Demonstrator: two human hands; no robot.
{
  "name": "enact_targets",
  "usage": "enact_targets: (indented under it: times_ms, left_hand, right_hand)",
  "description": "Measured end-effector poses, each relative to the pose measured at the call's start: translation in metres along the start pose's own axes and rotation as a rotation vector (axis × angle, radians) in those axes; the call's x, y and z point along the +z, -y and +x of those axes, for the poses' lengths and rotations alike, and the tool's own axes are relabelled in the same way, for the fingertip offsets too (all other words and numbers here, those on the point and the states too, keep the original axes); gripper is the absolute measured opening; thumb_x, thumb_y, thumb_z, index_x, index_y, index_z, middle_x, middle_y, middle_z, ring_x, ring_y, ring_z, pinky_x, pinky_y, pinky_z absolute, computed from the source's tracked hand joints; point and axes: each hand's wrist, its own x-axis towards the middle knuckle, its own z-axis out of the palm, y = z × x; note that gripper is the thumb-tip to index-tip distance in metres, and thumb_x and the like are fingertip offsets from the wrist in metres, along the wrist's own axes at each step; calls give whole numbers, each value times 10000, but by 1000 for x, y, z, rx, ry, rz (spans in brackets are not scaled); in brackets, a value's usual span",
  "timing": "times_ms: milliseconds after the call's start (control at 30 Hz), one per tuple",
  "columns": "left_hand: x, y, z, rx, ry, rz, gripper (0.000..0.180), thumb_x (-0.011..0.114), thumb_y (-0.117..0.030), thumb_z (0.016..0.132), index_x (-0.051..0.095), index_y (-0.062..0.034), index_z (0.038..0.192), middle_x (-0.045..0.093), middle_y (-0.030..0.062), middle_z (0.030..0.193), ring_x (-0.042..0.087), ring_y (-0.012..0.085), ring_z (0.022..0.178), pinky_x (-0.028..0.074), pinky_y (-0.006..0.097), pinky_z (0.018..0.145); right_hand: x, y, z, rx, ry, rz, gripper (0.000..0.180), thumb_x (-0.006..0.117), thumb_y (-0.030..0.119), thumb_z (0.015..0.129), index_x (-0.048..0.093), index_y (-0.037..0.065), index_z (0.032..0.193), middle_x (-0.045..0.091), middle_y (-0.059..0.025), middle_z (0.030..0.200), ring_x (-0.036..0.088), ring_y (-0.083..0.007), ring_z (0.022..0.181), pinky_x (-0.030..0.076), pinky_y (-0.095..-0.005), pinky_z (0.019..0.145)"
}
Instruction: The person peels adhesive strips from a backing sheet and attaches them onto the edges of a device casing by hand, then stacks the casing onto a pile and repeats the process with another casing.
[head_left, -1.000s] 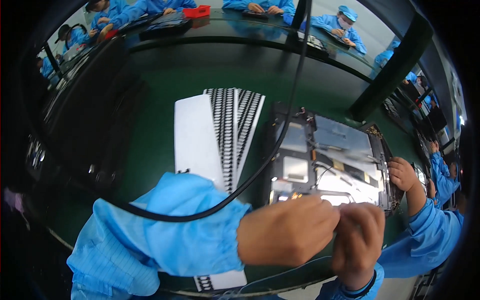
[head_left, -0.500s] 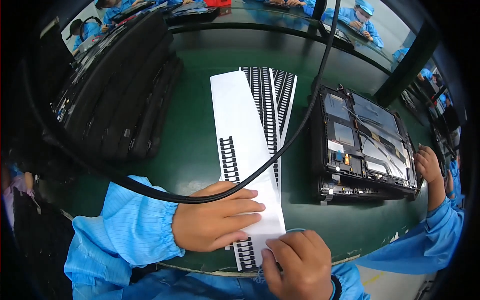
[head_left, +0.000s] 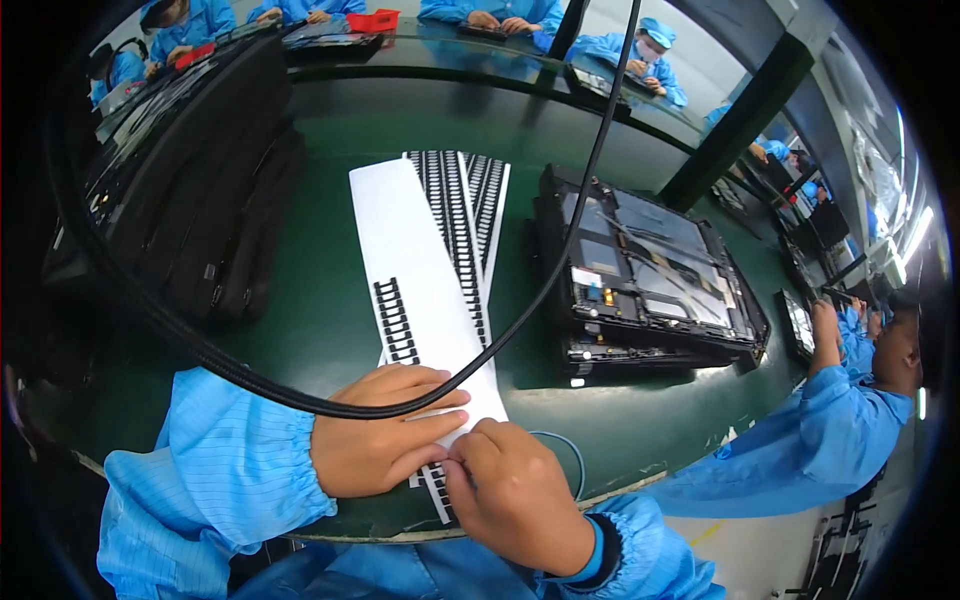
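A long white paper strip (head_left: 425, 280) bearing black ladder-shaped pieces (head_left: 395, 322) slants rightward toward the near side, overlapping black-patterned white sheets (head_left: 486, 205).

The head fisheye looks closely down on left hand (head_left: 365, 440) and right hand (head_left: 525, 495), facing across the green workbench (head_left: 320, 250), its rim perhaps too dark.

1. A green-topped workbench (head_left: 320, 215) spreads across the room's foreground, its near edge chipped and worn, its surface catching soft reflections.
2. Along its far side runs a raised, glossy dark-green ledge (head_left: 425, 65), bowed by the wide lens.
3. A thick dark post (head_left: 745, 120) slants up at right, against a pale wall (head_left: 715, 60).
4. A white tube light (head_left: 918, 235) glows near the right rim.
5. Below, the light-coloured floor (head_left: 745, 540) bears a yellow mark (head_left: 707, 533), beside a dark, blurred rack (head_left: 840, 550).
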Motion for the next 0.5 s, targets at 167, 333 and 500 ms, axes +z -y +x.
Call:
enact_targets:
  times_ms: [167, 333, 500]
  left_hand:
    - [-3, -3, 3, 33, 48, 65, 378, 619, -114, 684, 545, -3, 1039, 504, 119, 1119, 453, 298, 1043, 384, 392, 858]
    - [-8, -7, 8, 5, 179, 50, 428, 585, -60, 682, 495, -12, 1098, 471, 144, 1151, 437, 331, 1074, 376, 402, 880]
    - [-6, -11, 15, 31, 161, 112, 402, 558, -74, 699, 496, -1, 1090, 483, 176, 1125, 497, 336, 983, 375, 393, 877]
  right_hand:
    - [4, -6, 0, -68, -26, -3, 121, 572, 9, 655, 473, -17, 721, 483, -145, 639, 494, -292, 578, 401, -365, 521]
    - [2, -7, -1, -101, -84, 85, 108, 556, 3, 652, 467, -21, 708, 477, -152, 619, 479, -300, 545, 401, -374, 510]
    - [-55, -6, -2, -127, -113, 381, 106, 567, 68, 655, 467, 37, 644, 463, -136, 646, 485, -279, 604, 381, -349, 524]
